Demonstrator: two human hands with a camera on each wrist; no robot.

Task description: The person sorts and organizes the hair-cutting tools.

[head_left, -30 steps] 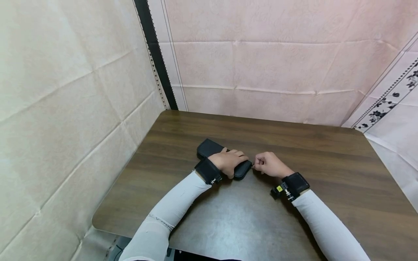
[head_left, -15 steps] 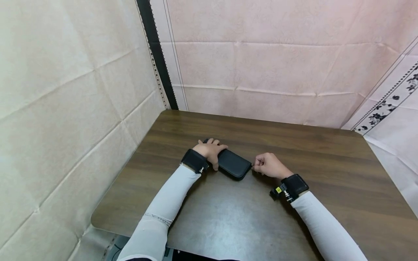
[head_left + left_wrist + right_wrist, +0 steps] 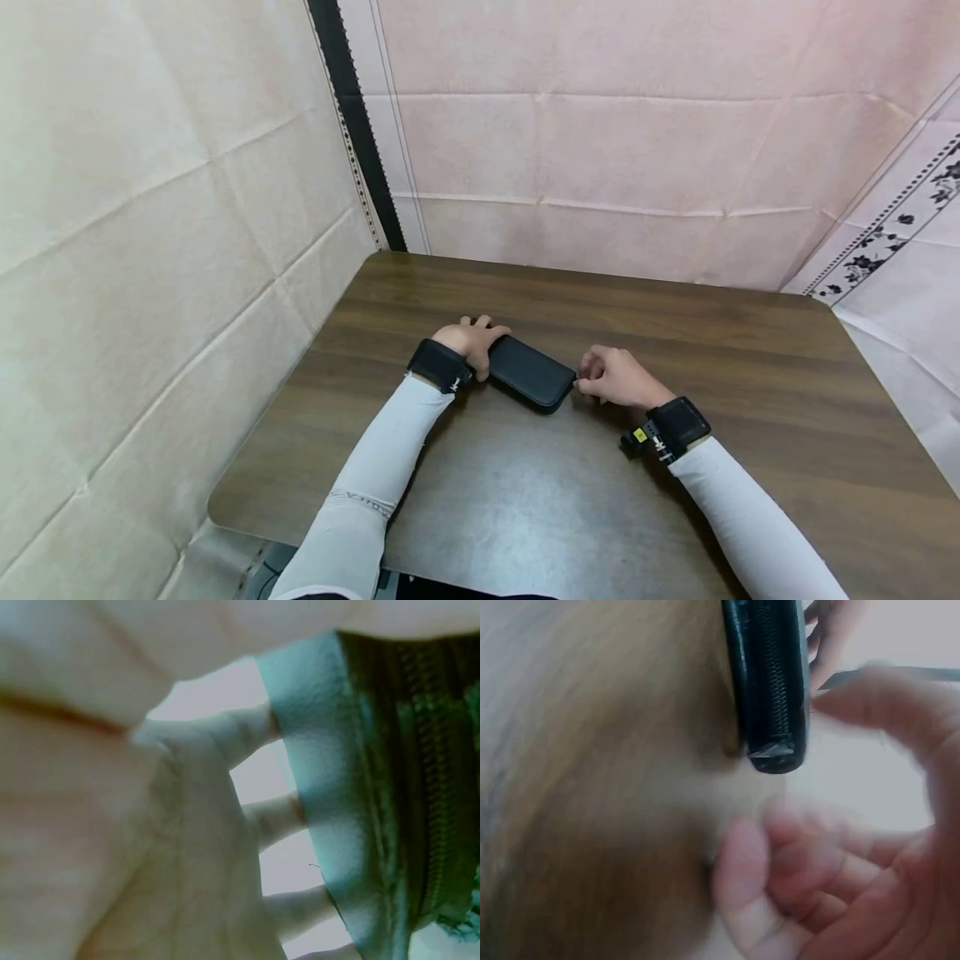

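A black zip-around case (image 3: 531, 373), like a long wallet, lies slantwise on the wooden table. My left hand (image 3: 465, 340) grips its far left end, thumb on the near side and fingers spread over the far side. In the left wrist view, fingers reach to the edge of the smooth cover (image 3: 322, 765) beside the zipper (image 3: 431, 787). My right hand (image 3: 615, 379) is at the near right corner, thumb and forefinger parted. The right wrist view has the closed zipper teeth (image 3: 774, 682) along the edge, one digit close to the corner and the other fingers loosely bent, blurred.
The brown table (image 3: 712, 350) reaches back to a pale cloth wall (image 3: 600, 150), with another cloth wall (image 3: 150, 250) along the left. Black straps with small cameras sit on both wrists (image 3: 678, 425).
My left hand has slid back along the case from its near right part to its far left end. My right thumb and finger, earlier pinched together at the corner, have parted.
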